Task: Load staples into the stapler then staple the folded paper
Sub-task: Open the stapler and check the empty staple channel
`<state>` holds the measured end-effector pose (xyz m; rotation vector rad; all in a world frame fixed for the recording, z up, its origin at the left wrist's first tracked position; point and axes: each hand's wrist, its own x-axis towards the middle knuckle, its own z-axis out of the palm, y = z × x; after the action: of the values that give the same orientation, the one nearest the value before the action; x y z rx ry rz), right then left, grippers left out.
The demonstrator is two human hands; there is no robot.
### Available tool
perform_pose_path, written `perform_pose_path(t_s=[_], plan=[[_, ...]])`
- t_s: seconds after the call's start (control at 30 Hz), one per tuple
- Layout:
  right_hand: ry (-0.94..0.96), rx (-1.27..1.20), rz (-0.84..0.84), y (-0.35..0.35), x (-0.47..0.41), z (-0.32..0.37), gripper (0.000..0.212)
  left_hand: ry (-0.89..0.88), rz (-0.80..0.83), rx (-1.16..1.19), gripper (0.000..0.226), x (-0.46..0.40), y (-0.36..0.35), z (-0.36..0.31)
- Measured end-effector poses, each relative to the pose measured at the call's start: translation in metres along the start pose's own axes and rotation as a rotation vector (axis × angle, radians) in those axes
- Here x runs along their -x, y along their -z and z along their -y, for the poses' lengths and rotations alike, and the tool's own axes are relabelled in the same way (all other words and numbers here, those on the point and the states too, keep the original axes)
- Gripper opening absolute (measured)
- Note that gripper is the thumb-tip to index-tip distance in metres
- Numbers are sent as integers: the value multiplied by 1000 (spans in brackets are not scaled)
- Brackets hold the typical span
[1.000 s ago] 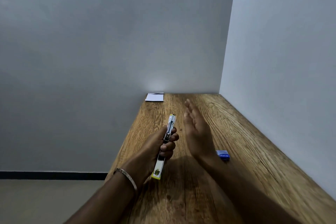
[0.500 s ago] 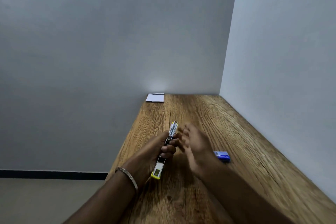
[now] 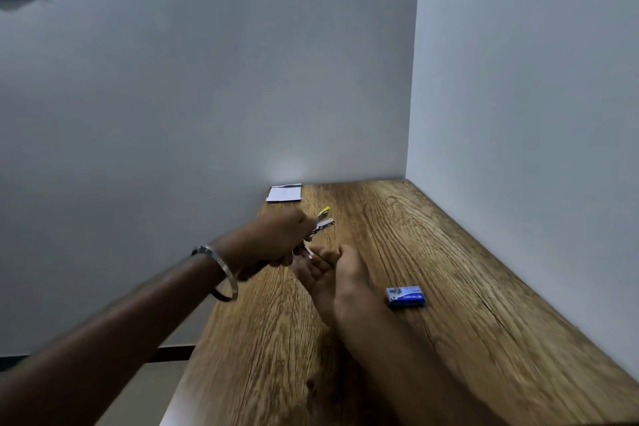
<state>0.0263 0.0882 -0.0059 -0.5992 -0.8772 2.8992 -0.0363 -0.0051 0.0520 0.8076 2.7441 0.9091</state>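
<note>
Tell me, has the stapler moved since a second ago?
Yes. The left hand has carried the stapler farther up the table, toward the folded paper, with its yellow end now pointing away.

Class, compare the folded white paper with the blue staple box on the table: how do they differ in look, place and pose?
The folded paper is white and flat; the staple box is blue, printed and thicker. The paper lies at the table's far left corner by the wall; the box lies nearer, right of the right hand. Both rest on the table, untouched.
</note>
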Motion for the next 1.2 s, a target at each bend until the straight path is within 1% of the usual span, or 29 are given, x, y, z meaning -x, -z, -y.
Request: perform_pose_path(t_s=[0.07,0.1,0.13,0.17,0.2,0.27,0.3,0.33,0.37,0.4,0.43,0.5,0.53,0.6,0.73,0.87,0.97,1.07,1.2], plan=[[-20,-69,55,-3,0,3,50,-182,-49,-534,31,-1,6,-14],[-17,-105,84,-4,1,3,50,-270,-47,-713,28,-1,6,-18],[-8,-141,106,-4,1,4,50,-358,-21,-851,31,-2,4,-20],[1,-164,119,-4,1,4,50,-395,-15,-910,34,-1,2,-21],[8,-173,123,-3,1,5,49,-413,-25,-951,36,-1,0,-20],[16,-175,118,-2,2,4,48,-430,-63,-934,35,-1,-1,-18],[19,-178,116,-2,2,5,47,-399,-90,-847,34,-1,-2,-19],[22,-183,119,-2,2,5,45,-446,-110,-848,30,-2,-5,-17],[26,-185,125,-2,3,5,42,-460,-139,-800,26,-1,-6,-15],[35,-189,134,-3,5,5,40,-501,-166,-781,29,0,-7,-14],[47,-203,140,-3,6,4,38,-478,-164,-727,35,0,-7,-13],[59,-257,129,-3,6,0,39,-415,-98,-747,44,-1,-8,-16],[57,-268,119,-3,6,-3,40,-386,-58,-794,46,-3,-8,-17],[42,-273,116,-1,8,-7,42,-358,-26,-772,47,-5,-3,-17],[46,-284,95,2,3,-5,42,-311,-27,-661,41,-10,2,-17],[47,-218,71,7,1,-1,47,-227,-7,-427,43,-14,0,-11],[31,-146,58,11,1,0,50,-100,69,-103,45,-17,-3,0],[7,-33,55,19,3,4,50,63,130,276,46,-18,-6,15],[-15,122,63,32,9,21,32,273,285,826,42,-14,-14,35]])
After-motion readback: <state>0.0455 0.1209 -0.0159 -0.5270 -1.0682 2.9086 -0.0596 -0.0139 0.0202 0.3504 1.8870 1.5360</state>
